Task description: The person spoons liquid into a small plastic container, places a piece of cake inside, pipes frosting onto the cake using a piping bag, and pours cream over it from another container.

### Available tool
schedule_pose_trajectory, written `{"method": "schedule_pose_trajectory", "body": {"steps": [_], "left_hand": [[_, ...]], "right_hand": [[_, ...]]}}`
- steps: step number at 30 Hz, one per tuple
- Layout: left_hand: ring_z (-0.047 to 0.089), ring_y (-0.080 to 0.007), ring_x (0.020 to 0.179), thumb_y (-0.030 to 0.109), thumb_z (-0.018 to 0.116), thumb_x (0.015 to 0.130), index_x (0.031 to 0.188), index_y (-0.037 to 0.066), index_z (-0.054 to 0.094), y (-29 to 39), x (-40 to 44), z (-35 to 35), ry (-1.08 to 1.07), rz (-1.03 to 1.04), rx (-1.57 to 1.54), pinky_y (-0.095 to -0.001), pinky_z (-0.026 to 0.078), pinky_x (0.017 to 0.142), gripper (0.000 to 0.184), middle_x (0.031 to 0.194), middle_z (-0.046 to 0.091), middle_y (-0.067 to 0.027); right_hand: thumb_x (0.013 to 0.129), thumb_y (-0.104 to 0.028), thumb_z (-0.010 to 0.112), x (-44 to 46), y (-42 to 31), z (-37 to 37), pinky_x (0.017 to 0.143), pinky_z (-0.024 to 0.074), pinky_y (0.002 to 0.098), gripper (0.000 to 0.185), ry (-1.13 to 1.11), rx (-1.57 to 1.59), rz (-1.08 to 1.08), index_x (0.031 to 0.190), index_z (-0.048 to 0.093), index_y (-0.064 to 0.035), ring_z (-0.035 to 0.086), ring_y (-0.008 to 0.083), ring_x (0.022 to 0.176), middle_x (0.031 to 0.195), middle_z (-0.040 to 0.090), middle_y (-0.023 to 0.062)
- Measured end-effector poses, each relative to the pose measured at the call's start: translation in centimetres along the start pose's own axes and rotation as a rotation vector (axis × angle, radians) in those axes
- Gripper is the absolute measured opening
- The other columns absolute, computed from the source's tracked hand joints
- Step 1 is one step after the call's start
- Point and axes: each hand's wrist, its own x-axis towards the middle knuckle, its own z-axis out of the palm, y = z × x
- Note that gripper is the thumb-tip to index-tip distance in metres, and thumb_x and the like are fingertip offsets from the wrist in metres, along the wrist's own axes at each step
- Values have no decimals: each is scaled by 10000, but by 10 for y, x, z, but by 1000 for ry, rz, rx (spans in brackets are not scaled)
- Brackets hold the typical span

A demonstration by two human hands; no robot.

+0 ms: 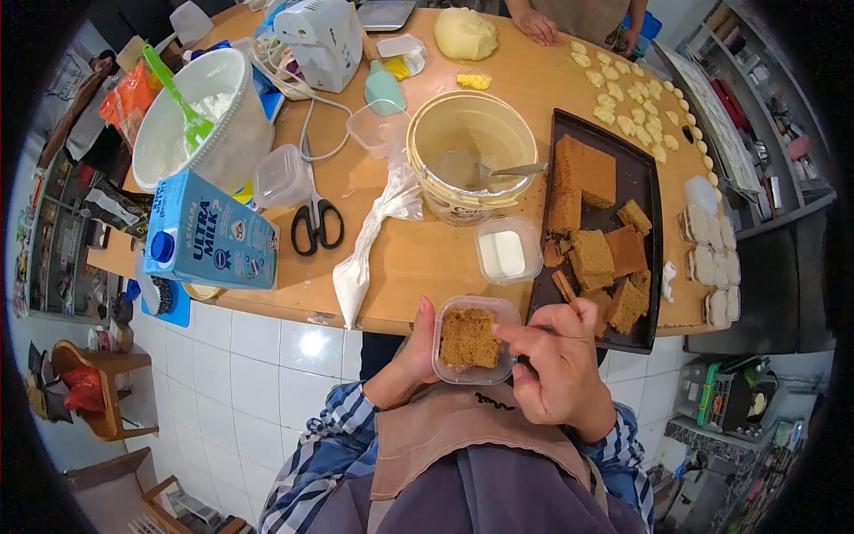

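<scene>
My left hand (407,363) is wrapped round the side of a small clear plastic container (451,372) with a square piece of brown sponge cake (470,338) in it. My right hand (553,363) is at the container's right side. Its index finger reaches over the rim and touches the cake, with the other fingers partly bent and nothing visible between them. Just beyond sits another clear container (509,256) with a smooth white filling. To the right, a dark baking tray (642,334) carries cut blocks of sponge cake (587,171).
A white piping bag (356,267), black-handled scissors (317,228) and a large tub (471,120) with a metal utensil stand ahead. At left are a milk carton (212,233) and a mixing bowl (236,116). Across the table, another person's hand (534,25) rests near dough pieces (614,89).
</scene>
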Motion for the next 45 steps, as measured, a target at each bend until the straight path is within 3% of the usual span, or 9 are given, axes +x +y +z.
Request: {"method": "schedule_pose_trajectory", "body": {"steps": [20, 23, 26, 28, 32, 35, 38, 41, 45], "left_hand": [[441, -249, 1158, 745, 137, 758, 1326, 70, 285, 3, 5, -9, -175, 84, 24, -408, 381, 965, 894, 1268, 417, -136], [461, -242, 1134, 744, 130, 762, 1311, 62, 306, 1, 9, -9, -147, 114, -21, -389, 402, 939, 894, 1243, 439, -132], [486, -228, 1089, 811, 123, 701, 1245, 10, 373, 4, 7, 1, 65, 75, 32, -352, 393, 927, 1000, 1184, 481, -130], [485, -229, 1090, 813, 124, 698, 1241, 9, 380, 4, 8, 0, 12, 100, 57, -355, 393, 927, 1004, 1184, 482, -132], [484, -229, 1091, 818, 131, 693, 1237, 3, 389, 9, 8, 8, 92, 63, 89, -356, 395, 924, 1013, 1190, 480, -134], [502, -215, 1069, 744, 134, 768, 1265, 20, 350, 4, 13, -8, -142, 162, 35, -355, 422, 904, 904, 1180, 486, -132], [502, -218, 1067, 730, 124, 780, 1267, 25, 352, 5, 12, -5, -80, 153, -14, -353, 422, 902, 886, 1178, 488, -136], [488, -230, 1097, 717, 108, 789, 1289, 29, 330, 0, 16, -17, -283, 196, -133, -367, 410, 924, 879, 1211, 468, -145], [472, -247, 1112, 806, 127, 708, 1258, 1, 365, 10, 11, 7, 36, 66, 54, -371, 386, 943, 1003, 1218, 463, -147]], "right_hand": [[534, -116, 604, 0, -3, 2, 666, 288, 361, 223, -97, 53, -63, 746, 536, -94, 452, 177, 697, 599, 502, -8], [534, -111, 603, 0, -4, 5, 655, 283, 359, 208, -106, 55, -61, 730, 535, -99, 450, 174, 701, 586, 484, -15], [535, -108, 603, 1, -6, 1, 645, 277, 360, 195, -103, 84, -79, 715, 529, -102, 447, 174, 703, 580, 467, -18], [536, -106, 602, 1, -5, 3, 638, 274, 358, 184, -153, 78, -95, 699, 519, -102, 444, 175, 703, 574, 455, -18], [467, -61, 559, 1, -5, 2, 645, 288, 361, 305, -138, 93, -100, 772, 549, -77, 454, 201, 688, 626, 524, -2], [466, -66, 557, 1, -7, 5, 643, 289, 358, 300, -143, 96, -122, 766, 550, -75, 456, 202, 681, 630, 524, 2], [487, -86, 570, 4, -6, 2, 648, 287, 354, 269, -101, 86, -114, 755, 541, -84, 456, 196, 687, 619, 513, 0], [524, -127, 606, 6, -5, 0, 662, 285, 352, 222, -67, 33, -93, 729, 522, -106, 454, 178, 721, 591, 496, -16], [514, -129, 601, 7, -1, -1, 671, 286, 360, 246, -65, 3, -71, 747, 529, -100, 454, 179, 720, 604, 519, -15]]}}
